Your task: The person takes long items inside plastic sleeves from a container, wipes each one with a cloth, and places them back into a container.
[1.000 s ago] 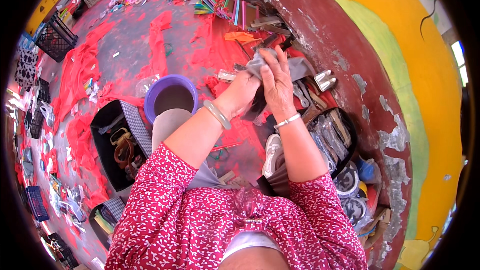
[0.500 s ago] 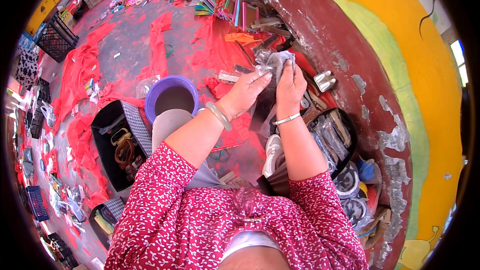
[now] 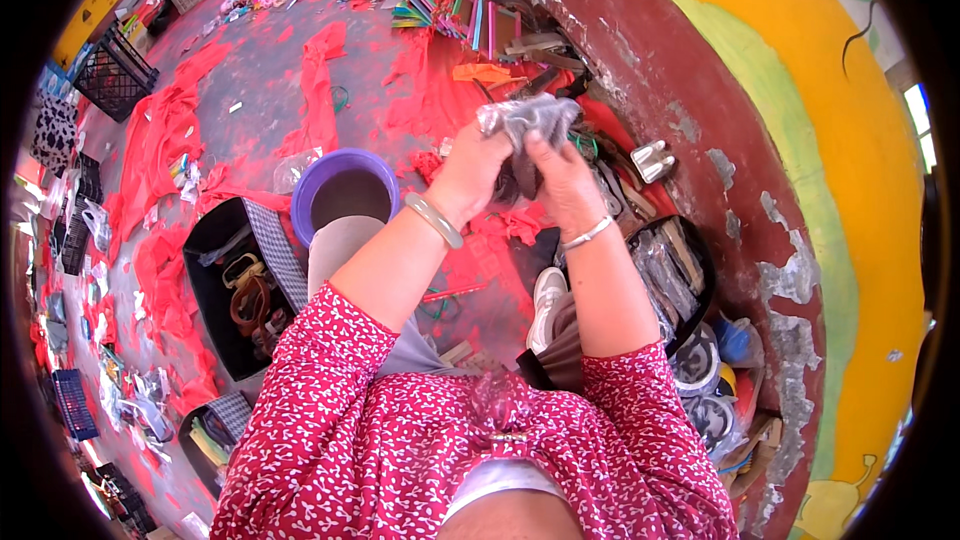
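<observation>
Both hands are raised in front of me, close together over the red-littered floor. A crumpled grey cloth point(image 3: 537, 120) bunches between them, spread over my fingertips. My left hand point(image 3: 472, 168) is closed on its left side, the fingers partly hidden behind the cloth. My right hand point(image 3: 563, 178) grips it from the right, thumb up against the folds. Something dark point(image 3: 512, 183) in shiny clear wrapping shows below the cloth, between the palms; its kind is hard to make out.
A purple bucket point(image 3: 301, 202) of dark water stands beside my left knee. Left of it is a black box point(image 3: 215, 312) holding belts. On the right, a dark container point(image 3: 708, 275) holds plastic-wrapped items near the peeling red wall point(image 3: 690, 90). A silver metal object point(image 3: 652, 162) lies by the wall.
My hands have come closer together and turned. The cloth, earlier bunched at my right fingertips, now spreads across both hands, and the clear-wrapped dark piece is drawn up between the palms.
</observation>
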Demonstrator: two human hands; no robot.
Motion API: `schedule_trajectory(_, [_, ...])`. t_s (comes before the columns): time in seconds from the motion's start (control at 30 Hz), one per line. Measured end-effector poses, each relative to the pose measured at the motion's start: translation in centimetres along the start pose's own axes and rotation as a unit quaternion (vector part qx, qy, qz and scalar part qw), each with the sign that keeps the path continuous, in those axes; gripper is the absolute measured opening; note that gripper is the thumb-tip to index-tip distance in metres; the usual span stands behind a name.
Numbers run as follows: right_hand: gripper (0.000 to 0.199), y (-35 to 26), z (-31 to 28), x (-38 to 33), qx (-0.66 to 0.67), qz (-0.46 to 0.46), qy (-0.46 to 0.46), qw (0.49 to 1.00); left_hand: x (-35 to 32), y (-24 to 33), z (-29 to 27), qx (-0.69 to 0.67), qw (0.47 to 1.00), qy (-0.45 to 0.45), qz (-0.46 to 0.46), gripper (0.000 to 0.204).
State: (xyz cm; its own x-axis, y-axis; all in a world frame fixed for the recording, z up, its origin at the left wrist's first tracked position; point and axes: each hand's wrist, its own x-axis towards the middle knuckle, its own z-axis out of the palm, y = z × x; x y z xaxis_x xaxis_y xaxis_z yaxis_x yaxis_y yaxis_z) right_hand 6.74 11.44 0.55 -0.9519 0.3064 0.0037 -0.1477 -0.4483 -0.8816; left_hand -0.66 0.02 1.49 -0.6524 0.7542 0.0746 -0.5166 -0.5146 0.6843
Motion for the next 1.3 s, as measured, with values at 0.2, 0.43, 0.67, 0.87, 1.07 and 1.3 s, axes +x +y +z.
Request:
schedule_trajectory(0.2, [0.035, -1.3, -0.9, -0.1, 0.002, 0.122, -0.031, 0.992, -0.1, -0.4, 0.0, 0.007, 0.999, -0.036, 0.022, 0.025])
schedule_trajectory(0.43, [0.034, -1.7, -1.2, -0.3, -0.175, 0.13, -0.057, 0.974, 0.0, -1.5, -0.3, -0.095, 0.995, -0.014, -0.015, 0.023])
schedule_trajectory(0.67, [0.034, -0.7, 0.0, -0.5, -0.081, 0.231, -0.047, 0.969, 0.1, -0.4, -0.5, -0.135, 0.988, 0.066, 0.015, 0.024])
schedule_trajectory(0.87, [0.03, 0.6, 0.4, -1.1, -0.114, 0.202, -0.104, 0.967, 1.0, 0.8, -2.7, -0.15, 0.983, 0.05, 0.092, 0.027])
schedule_trajectory(1.07, [0.024, 1.6, -1.0, -2.5, -0.237, 0.248, -0.088, 0.935, 1.6, 3.1, -4.5, -0.198, 0.964, 0.098, 0.146, 0.019])
schedule_trajectory(1.3, [0.023, 1.7, -3.3, -4.3, -0.259, 0.255, -0.138, 0.921, 0.8, 5.0, -7.2, -0.206, 0.951, 0.141, 0.182, 0.024])
